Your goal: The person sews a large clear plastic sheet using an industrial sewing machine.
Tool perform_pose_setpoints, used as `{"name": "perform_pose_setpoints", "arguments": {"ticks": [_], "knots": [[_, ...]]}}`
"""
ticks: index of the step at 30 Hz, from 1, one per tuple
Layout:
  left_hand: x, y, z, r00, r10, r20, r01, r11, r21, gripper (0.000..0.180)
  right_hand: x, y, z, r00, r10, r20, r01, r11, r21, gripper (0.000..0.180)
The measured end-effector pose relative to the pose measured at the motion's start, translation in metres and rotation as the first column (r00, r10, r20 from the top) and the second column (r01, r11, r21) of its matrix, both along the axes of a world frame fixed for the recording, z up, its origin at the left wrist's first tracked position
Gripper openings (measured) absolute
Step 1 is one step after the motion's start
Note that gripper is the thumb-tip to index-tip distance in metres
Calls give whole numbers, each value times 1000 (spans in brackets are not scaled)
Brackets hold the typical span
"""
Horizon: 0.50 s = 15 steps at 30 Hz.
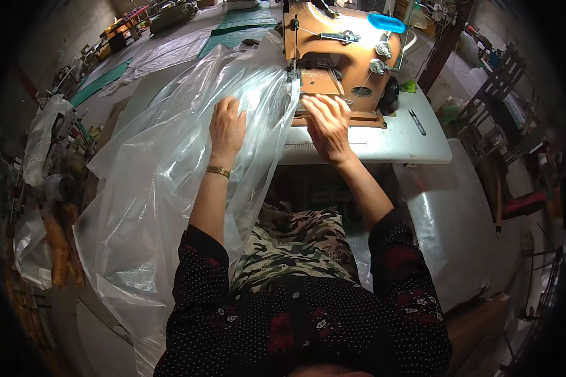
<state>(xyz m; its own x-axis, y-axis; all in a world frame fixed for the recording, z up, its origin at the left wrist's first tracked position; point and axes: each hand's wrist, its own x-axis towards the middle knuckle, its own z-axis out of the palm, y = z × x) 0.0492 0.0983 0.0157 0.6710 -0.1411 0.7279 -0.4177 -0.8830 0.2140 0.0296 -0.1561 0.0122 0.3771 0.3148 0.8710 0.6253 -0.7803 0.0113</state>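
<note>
Glare on plastic [170, 173] — dark fisheye rim.

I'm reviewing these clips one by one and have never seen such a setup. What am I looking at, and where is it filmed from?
No robot here: these are a person's bare hands, seen from above by a fisheye camera worn on the head, which bends straight edges. A tan sewing machine stands on a pale table, with a small dark tool to its right. A clear sheet bunches beside the needle and drapes off the table. The left hand is on or just over it; the right hand is at the machine's base. Whether either grips anything, I can't tell.
</note>
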Motion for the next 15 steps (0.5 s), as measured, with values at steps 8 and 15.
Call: {"name": "perform_pose_setpoints", "arguments": {"ticks": [8, 15], "knots": [[7, 20, -39, 990, 20, 140, -12, 998, -56, 25, 35, -129, 1, 913, -390, -118, 390, 755, 527, 35], [11, 19, -45, 990, 3, 140, 8, 997, -81, 21, 94, -178, 19, 769, -369, -521, 579, 748, 325, 38]]}}
